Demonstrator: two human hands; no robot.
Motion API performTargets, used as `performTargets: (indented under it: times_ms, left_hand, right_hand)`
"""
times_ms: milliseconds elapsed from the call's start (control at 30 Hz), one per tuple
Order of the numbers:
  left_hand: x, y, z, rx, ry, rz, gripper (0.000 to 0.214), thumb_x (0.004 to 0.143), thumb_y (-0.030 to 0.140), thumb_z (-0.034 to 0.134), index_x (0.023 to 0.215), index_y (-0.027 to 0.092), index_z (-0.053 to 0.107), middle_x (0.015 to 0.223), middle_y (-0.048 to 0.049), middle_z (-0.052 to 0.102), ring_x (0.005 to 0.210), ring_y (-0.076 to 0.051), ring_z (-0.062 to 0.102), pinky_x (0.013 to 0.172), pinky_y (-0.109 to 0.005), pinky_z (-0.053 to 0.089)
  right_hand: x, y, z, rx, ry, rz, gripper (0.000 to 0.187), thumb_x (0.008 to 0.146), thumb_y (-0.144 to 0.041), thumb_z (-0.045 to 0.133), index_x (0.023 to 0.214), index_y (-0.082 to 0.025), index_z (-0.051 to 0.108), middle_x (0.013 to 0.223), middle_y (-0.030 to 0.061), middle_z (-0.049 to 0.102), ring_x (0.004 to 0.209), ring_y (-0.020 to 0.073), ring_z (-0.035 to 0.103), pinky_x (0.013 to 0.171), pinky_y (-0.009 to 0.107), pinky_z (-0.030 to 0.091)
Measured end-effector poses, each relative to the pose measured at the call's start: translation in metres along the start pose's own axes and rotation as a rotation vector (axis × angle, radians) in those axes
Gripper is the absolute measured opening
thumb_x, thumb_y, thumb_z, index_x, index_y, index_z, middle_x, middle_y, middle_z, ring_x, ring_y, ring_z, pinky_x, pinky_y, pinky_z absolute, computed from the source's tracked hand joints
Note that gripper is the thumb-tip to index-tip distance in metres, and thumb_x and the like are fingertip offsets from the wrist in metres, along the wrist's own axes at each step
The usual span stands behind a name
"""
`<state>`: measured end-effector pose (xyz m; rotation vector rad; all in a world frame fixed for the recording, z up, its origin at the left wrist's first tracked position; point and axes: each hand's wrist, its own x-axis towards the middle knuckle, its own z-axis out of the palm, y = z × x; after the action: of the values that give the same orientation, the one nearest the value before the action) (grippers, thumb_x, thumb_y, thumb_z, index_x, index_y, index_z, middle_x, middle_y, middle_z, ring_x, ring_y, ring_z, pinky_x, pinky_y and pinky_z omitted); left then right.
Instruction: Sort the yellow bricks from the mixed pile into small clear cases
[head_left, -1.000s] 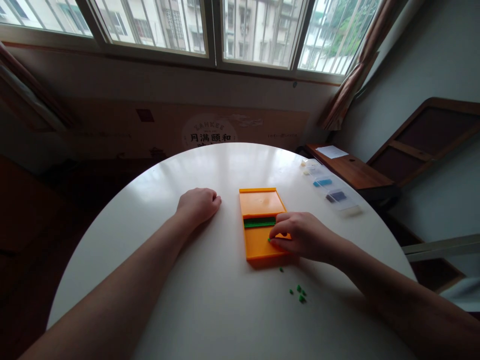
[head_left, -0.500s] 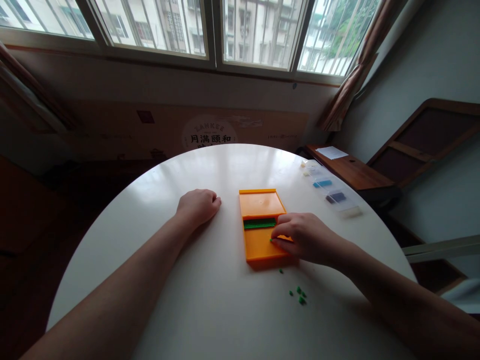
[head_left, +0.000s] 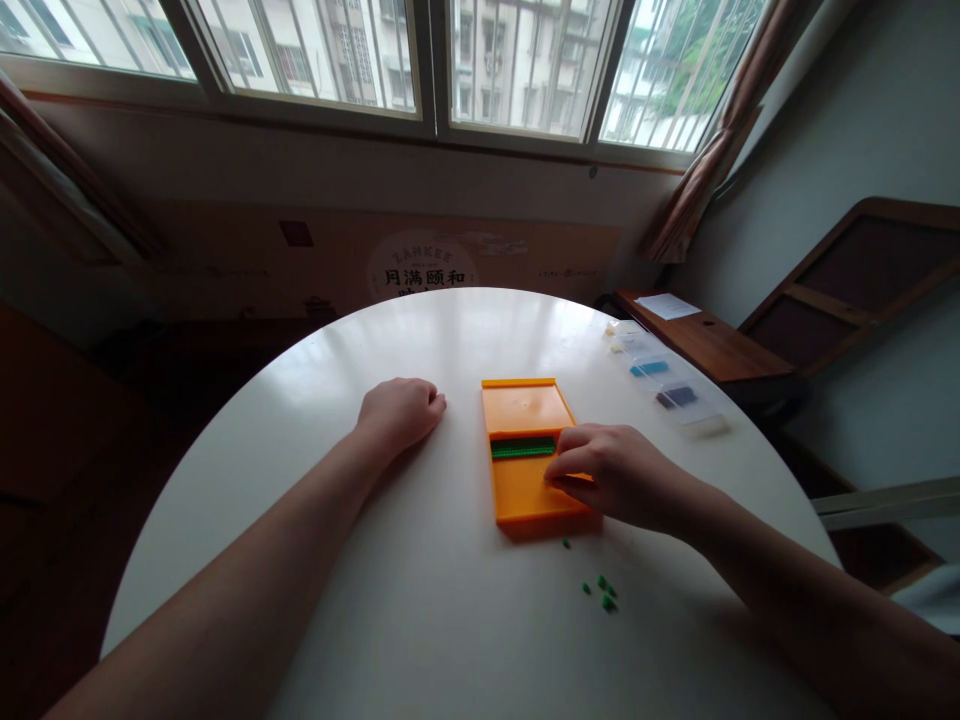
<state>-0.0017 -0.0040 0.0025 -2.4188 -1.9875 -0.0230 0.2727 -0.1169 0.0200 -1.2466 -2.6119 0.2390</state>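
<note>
Right hand (head_left: 619, 472) likely blocks tray's (head_left: 517, 492) right; left's open.

Barred windows (head_left: 517, 65) above a lettered panel (head_left: 525, 268), bunched curtain (head_left: 690, 205), white paper (head_left: 667, 306) on a wooden desk (head_left: 731, 347)

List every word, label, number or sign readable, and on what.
"月满颐和": pale round emblem on the printed panel behind the table.
"ANKEE": arched above that, first letter unclear.
Row beneath: partly hidden by the table, unreadable.
Small script at panel's sides: too blurred.
Orange tray, clear containers: no readable text.
</note>
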Motion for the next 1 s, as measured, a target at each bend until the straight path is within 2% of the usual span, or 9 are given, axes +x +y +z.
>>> performTargets:
  times_ms: [167, 333, 533, 767, 1000]
  left_hand:
    - [0.0, 0.0, 0.0, -0.002, 0.0, 0.001, 0.04, 0.086, 0.045, 0.039, 0.074, 0.023, 0.069, 0.088, -0.0065, 0.074, 0.081, -0.024, 0.065, 0.061, -0.03, 0.04]
    - [0.0, 0.0, -0.001, -0.002, -0.003, 0.001, 0.039, 0.086, 0.045, 0.039, 0.074, 0.023, 0.069, 0.088, -0.0067, 0.074, 0.082, -0.025, 0.066, 0.06, -0.031, 0.04]
    - [0.0, 0.0, -0.001, -0.008, -0.004, -0.003, 0.039, 0.087, 0.045, 0.039, 0.075, 0.024, 0.07, 0.089, -0.0067, 0.074, 0.083, -0.025, 0.066, 0.062, -0.031, 0.042]
    - [-0.001, 0.0, -0.001, -0.01, -0.004, 0.001, 0.04, 0.086, 0.045, 0.039, 0.076, 0.024, 0.071, 0.088, -0.007, 0.074, 0.081, -0.025, 0.065, 0.061, -0.032, 0.042]
    - [0.0, 0.0, -0.001, 0.001, -0.002, -0.001, 0.039, 0.085, 0.045, 0.039, 0.074, 0.024, 0.07, 0.089, -0.0065, 0.074, 0.083, -0.026, 0.066, 0.061, -0.032, 0.041]
  right_hand:
    - [0.001, 0.006, 0.001, -0.02, -0.007, 0.038, 0.013, 0.085, -0.019, 0.064, 0.089, -0.026, 0.075, 0.089, 0.0004, 0.071, 0.079, 0.0152, 0.064, 0.065, 0.026, 0.039]
    - [0.001, 0.006, 0.001, 0.021, 0.012, 0.016, 0.018, 0.086, -0.02, 0.065, 0.097, -0.029, 0.075, 0.094, 0.0003, 0.071, 0.082, 0.0153, 0.065, 0.067, 0.025, 0.041]
    - [0.0, 0.003, -0.002, -0.017, -0.039, 0.051, 0.016, 0.084, -0.018, 0.063, 0.086, -0.028, 0.075, 0.087, -0.0017, 0.072, 0.08, 0.0147, 0.065, 0.065, 0.026, 0.04]
    - [0.0, 0.011, -0.005, -0.06, -0.005, 0.216, 0.015, 0.083, -0.02, 0.063, 0.085, -0.029, 0.075, 0.093, -0.0049, 0.073, 0.085, 0.0158, 0.066, 0.068, 0.026, 0.042]
    - [0.003, 0.008, -0.004, -0.077, -0.007, 0.37, 0.013, 0.083, -0.026, 0.062, 0.086, -0.03, 0.075, 0.091, -0.0049, 0.072, 0.077, 0.0146, 0.065, 0.062, 0.026, 0.04]
